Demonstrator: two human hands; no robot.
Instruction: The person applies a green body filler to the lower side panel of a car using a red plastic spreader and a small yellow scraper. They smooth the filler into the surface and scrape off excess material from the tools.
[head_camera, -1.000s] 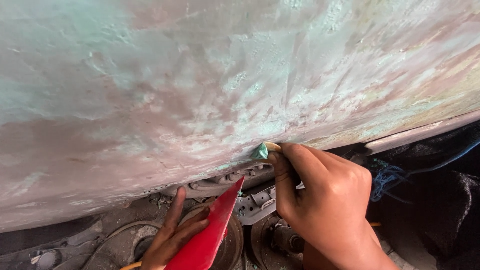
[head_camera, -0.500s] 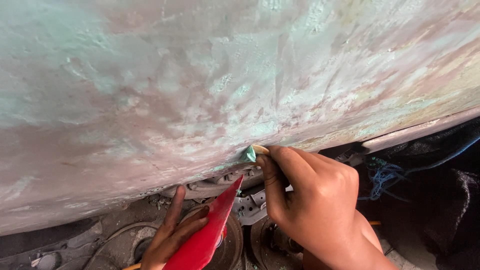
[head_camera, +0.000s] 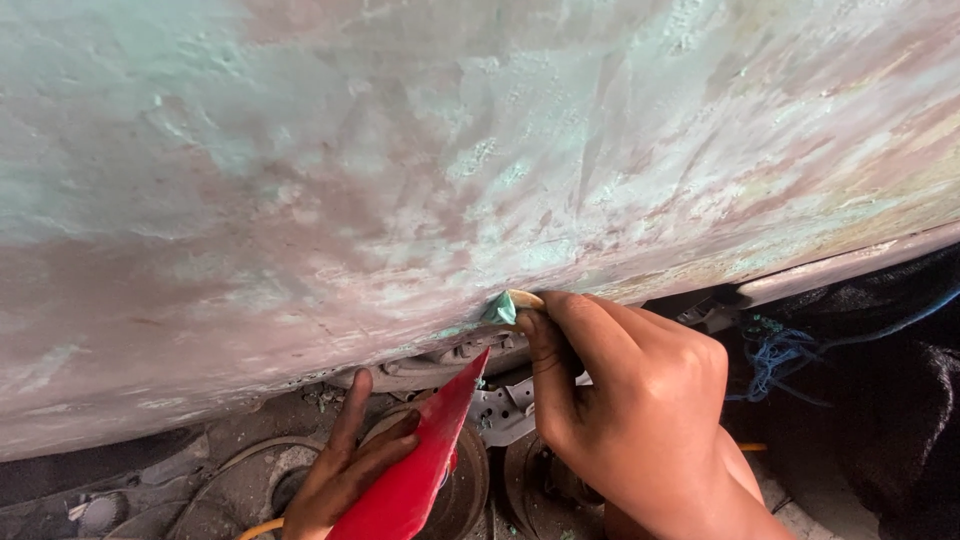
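— Honestly, what can't you make out?

— Quite a bit. The small pale spreader tipped with green filler (head_camera: 505, 305) is mostly buried in the right hand (head_camera: 625, 405); only its loaded tip shows past the fingertips. The left hand (head_camera: 350, 465) is cut off at the bottom edge, and the flat red plastic scraper (head_camera: 425, 465) covers much of its palm. Beneath the panel lie round rusty metal parts (head_camera: 240, 480), dim and hard to identify, and a tangle of blue cord (head_camera: 785, 350) in shadow at right.

— Which way does the spreader point?

— Up and to the left, its tip touching the lower edge of the big curved body panel smeared with pale green and pinkish filler (head_camera: 400, 180). Its long axis seems to run back into the fist, though the hidden part leaves that unsure.

— And the hands?

— The right fingers are curled tight, pinching the spreader. The left fingers lie partly spread beneath the red scraper, supporting it; that blade slants up to the right, its narrow end near the spreader, just below the panel.
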